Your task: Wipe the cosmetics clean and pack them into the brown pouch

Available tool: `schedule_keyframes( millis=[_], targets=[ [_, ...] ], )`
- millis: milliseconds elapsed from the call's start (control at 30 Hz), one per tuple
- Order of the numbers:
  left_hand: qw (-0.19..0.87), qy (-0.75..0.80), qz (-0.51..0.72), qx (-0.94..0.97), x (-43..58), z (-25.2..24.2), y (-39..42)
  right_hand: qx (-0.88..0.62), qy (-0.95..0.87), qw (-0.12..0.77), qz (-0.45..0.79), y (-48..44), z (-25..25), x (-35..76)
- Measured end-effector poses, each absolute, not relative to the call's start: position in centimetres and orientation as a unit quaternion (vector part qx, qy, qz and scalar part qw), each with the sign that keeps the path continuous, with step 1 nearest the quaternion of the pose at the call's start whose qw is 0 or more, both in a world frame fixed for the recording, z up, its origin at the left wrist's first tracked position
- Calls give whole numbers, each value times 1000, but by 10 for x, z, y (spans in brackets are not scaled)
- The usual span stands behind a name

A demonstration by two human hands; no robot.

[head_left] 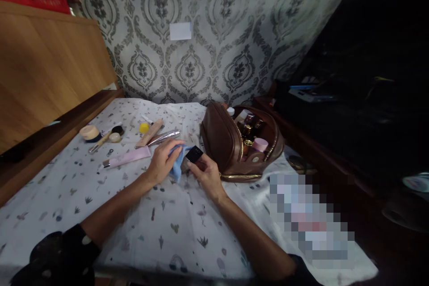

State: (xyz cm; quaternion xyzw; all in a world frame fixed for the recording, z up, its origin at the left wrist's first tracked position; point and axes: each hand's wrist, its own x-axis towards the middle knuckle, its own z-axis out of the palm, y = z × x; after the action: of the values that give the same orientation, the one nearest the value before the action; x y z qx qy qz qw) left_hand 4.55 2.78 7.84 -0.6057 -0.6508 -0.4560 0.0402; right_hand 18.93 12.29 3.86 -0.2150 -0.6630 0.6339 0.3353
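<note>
My left hand (165,161) is closed on a blue cloth (176,167), which hangs down from the fingers. Between the thumb and fingers of my right hand (208,174) is a small cosmetic bottle with a square black cap (194,154). The cloth meets the bottle's side, and part of the bottle is hidden by the fingers. Just right of my right hand stands a brown cosmetic bag (221,136), unzipped. Inside it are a pink-lidded jar (260,144) and several small bottles. A pink tube (129,157) lies left of my left hand.
On the patterned cloth (140,228) lie a silver tube (164,136), a beige tube (150,133), a yellow-lidded item (144,128), a cream-topped jar (90,133) and other small cosmetics. A wooden cabinet (50,67) borders the left. The wallpapered wall (197,4) closes the back.
</note>
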Motion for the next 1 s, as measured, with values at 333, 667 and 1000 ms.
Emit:
schedule_keyframes(
  millis=[333, 667, 1000],
  targets=[
    [-10, -683, -317, -658, 34, 52, 28, -234, -668, 354, 612, 125, 36, 190],
    [11, -689, -362, -627, 32, 62, 24, -159, -625, 300, 703, 123, 40, 187],
    [-24, -690, -393, -607, 56, 60, 15, -152, -609, 293, 721, 125, 37, 186]
  ],
)
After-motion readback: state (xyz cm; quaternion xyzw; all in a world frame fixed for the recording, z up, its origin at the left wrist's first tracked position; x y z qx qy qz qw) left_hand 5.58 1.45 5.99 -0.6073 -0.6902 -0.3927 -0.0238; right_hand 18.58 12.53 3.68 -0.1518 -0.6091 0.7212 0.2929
